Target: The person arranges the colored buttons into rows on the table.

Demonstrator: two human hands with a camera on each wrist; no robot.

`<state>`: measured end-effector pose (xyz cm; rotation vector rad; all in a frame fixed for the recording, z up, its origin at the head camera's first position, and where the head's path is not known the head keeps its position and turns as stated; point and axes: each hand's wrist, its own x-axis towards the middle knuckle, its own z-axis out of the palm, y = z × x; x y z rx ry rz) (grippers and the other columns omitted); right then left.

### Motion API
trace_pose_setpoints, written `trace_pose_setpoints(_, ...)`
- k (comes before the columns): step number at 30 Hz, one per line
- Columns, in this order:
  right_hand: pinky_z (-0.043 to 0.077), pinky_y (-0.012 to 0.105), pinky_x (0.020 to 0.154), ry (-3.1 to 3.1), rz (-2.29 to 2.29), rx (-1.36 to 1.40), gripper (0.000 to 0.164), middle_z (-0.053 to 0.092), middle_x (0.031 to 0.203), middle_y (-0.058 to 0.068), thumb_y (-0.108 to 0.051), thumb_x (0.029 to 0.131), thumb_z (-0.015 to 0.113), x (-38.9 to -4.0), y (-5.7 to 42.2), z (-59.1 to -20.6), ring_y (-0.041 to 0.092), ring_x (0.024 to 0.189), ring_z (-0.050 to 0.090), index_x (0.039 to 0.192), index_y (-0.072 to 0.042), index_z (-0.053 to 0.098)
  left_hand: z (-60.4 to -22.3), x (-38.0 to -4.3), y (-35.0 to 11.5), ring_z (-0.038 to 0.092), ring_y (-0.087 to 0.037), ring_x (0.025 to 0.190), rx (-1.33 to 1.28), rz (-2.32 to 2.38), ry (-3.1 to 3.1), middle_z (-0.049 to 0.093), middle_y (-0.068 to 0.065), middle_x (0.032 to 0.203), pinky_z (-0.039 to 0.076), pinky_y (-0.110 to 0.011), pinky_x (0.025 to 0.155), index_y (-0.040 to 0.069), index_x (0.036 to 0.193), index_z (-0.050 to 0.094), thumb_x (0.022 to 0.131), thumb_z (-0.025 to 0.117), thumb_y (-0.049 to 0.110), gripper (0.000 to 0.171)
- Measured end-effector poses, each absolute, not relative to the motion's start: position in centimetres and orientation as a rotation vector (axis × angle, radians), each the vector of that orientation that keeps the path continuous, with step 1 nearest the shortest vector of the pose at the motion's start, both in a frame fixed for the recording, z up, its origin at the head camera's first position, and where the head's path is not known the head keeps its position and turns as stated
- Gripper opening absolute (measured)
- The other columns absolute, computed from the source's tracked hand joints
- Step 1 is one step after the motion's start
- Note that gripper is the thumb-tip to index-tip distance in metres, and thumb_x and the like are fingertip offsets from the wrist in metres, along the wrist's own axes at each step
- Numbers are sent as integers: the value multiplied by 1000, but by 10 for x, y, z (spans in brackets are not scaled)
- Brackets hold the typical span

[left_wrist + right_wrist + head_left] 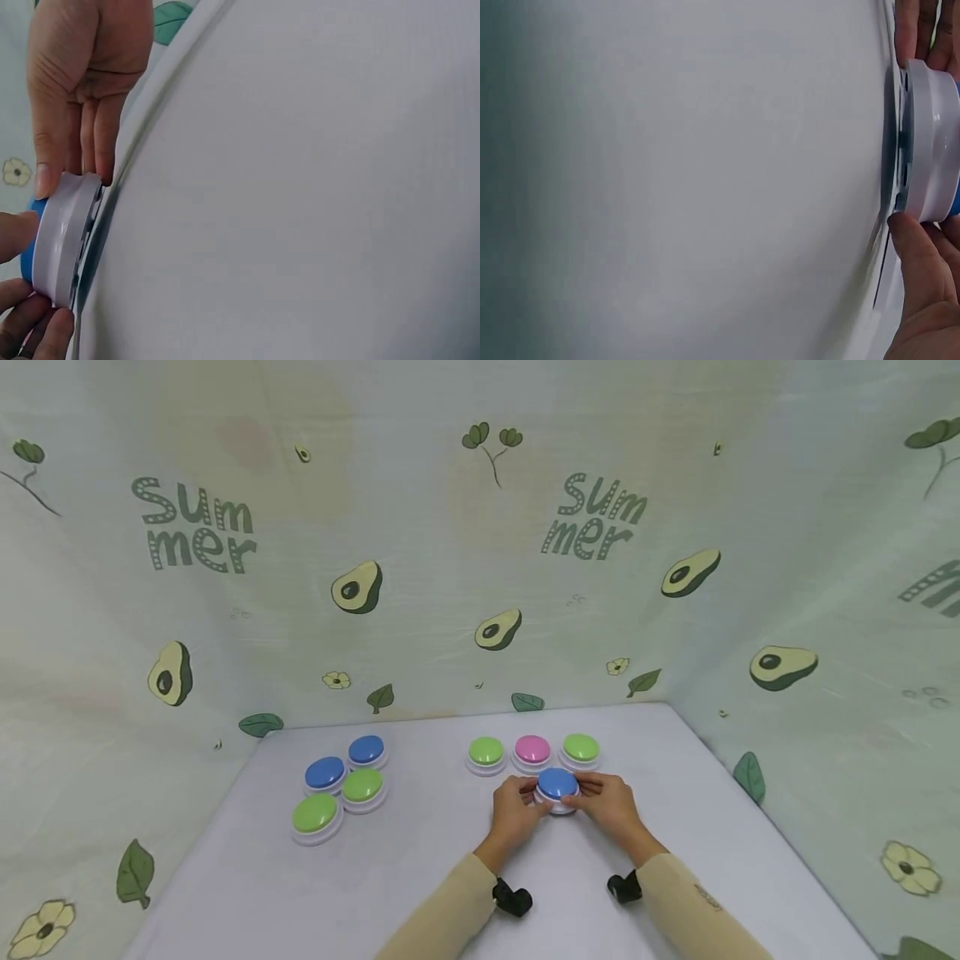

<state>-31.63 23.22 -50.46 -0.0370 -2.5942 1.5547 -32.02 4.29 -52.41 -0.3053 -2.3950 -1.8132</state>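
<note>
A round push button with a blue dome [558, 782] and a white base [61, 240] is held between both hands. My left hand [516, 814] grips its left side and my right hand [611, 807] its right side, thumbs toward me. Both wrist views show the underside of the base close over the white table, with a dark shadow beneath. Right behind it stand a green button [486, 751], a pink button [532, 749] and another green button [581, 747] in a row. The blue button overlaps the front of this row in the head view.
On the left of the white table [420, 860] sit two blue buttons [325, 772] and two green buttons [362, 785], grouped closely. A cloth printed with avocados [498, 630] hangs behind the table and along its sides. Black wrist devices [513, 898] are worn over beige sleeves [442, 914].
</note>
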Motion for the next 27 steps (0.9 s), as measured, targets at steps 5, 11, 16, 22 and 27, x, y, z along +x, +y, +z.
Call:
trace_pose_setpoints(5, 59, 41, 99, -2622, 1539, -87, 59, 68, 130, 27, -13, 84, 91, -313, 249, -501, 41, 124, 65, 133, 9, 66, -524, -319, 58, 70, -34, 114, -366, -1850, -2397, 66, -20, 119, 60, -31, 97, -11, 124, 67, 84, 85, -3, 45)
trace_pose_setpoints(11, 56, 43, 102, -2663, 1517, -144, 61, 63, 137, 29, -16, 87, 88, -308, 271, -495, 42, 130, 61, 137, 8, 63, -524, -319, 80, 68, -33, 119, -394, -1923, -2390, 67, -18, 121, 58, -31, 100, -11, 126, 67, 85, 84, -3, 45)
trace_pose_setpoints(16, 55, 45, 103, -2676, 1500, -184, 64, 59, 142, 30, -18, 90, 86, -304, 288, -489, 44, 134, 57, 141, 8, 60, -522, -320, 99, 67, -28, 122, -402, -1944, -2412, 68, -13, 121, 56, -29, 102, -7, 128, 68, 86, 83, -3, 44)
trace_pose_setpoints(22, 49, 49, 109, -2684, 1502, -246, 69, 54, 146, 31, -15, 89, 87, -304, 302, -485, 44, 139, 51, 145, 9, 55, -518, -321, 115, 64, -27, 126, -435, -1973, -2437, 67, -11, 121, 54, -29, 105, -7, 130, 67, 85, 74, -13, 46)
trace_pose_setpoints(27, 44, 53, 114, -2675, 1530, -288, 72, 50, 150, 31, -12, 89, 86, -307, 309, -485, 46, 142, 47, 148, 9, 50, -514, -322, 126, 60, -29, 132, -466, -1967, -2461, 65, -14, 128, 50, -32, 111, -10, 134, 64, 75, 62, -20, 60)
